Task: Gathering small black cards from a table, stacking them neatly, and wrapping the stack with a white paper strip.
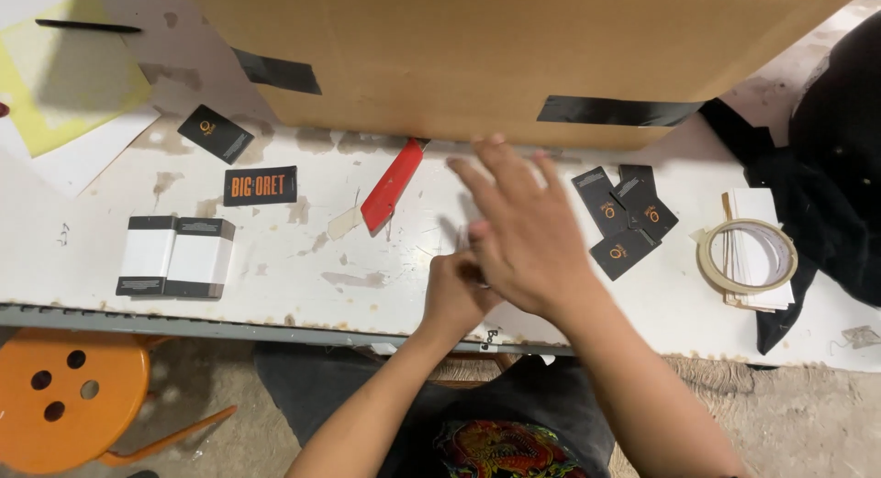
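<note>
Nearest the camera, the left hand (456, 293) is curled at the front edge of the worn white painted table (303, 276), its fingers closed on something small and dark that the other hand hides; what it is cannot be told. The right hand (525, 223) lies over it, fingers spread and blurred, palm down, grasping nothing that shows.

Left of the hands, two white sleeves with black ends (176, 256) lie side by side, touching. Below the table edge stands one round orange stool with holes in its seat (66, 397).

Right of the hands, four small black cards with orange marks (627, 216) overlap in a loose fan. Beyond them, one roll of cream masking tape (747, 255) rests on a stack of white paper pieces (754, 212), over black cloth (830, 166).

Farther back, one red plastic utility knife (393, 184) lies slanted, its tip under the large brown cardboard box (514, 47), which bears two strips of black tape (277, 72). Two more black cards lie left of the knife: one with orange lettering (261, 185), one tilted (216, 133). One yellow sheet (64, 74) lies at the far left.
</note>
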